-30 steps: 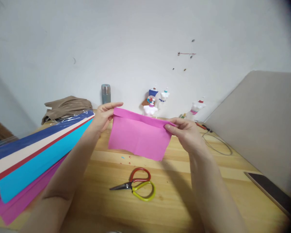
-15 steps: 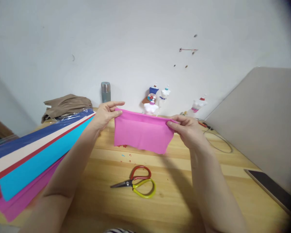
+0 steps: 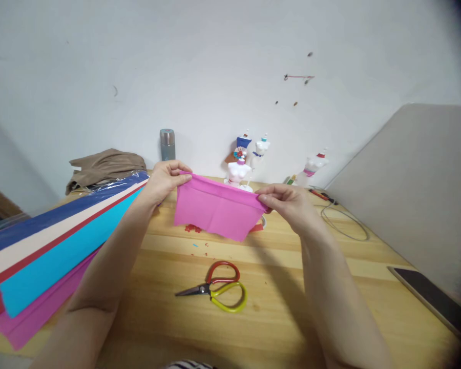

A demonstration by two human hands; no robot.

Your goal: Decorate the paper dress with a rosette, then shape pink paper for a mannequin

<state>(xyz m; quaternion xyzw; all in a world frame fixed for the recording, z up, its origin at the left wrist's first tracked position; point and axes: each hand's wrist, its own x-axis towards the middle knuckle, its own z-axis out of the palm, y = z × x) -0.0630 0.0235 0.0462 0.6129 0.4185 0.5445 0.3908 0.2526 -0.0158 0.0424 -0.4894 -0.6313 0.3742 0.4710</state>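
Note:
A pink sheet of crepe-like paper or cloth [image 3: 215, 210] hangs above the table, stretched between my hands, its top edge folded over in a narrow band. My left hand [image 3: 169, 179] pinches the upper left corner between thumb and fingers. At the upper right corner, my right hand [image 3: 286, 202] grips the same edge. Below the sheet, scissors [image 3: 211, 288] with one red and one yellow handle lie on the wooden table [image 3: 169, 333], blades pointing left. Small red scraps [image 3: 192, 228] lie behind the sheet's lower edge, which partly covers them.
Several coloured sheets [image 3: 61, 246] lie at the left, beside a brown folded cloth [image 3: 107, 166]. At the back stand a flask [image 3: 168, 144] and small white mannequin busts [image 3: 238, 171]. A phone [image 3: 426, 297] and a cable [image 3: 346, 233] lie at the right.
The pink sheet has shifted slightly left and tilted, its right end lower. My right hand has moved a little left, and my left hand's forefinger has curled down onto the edge.

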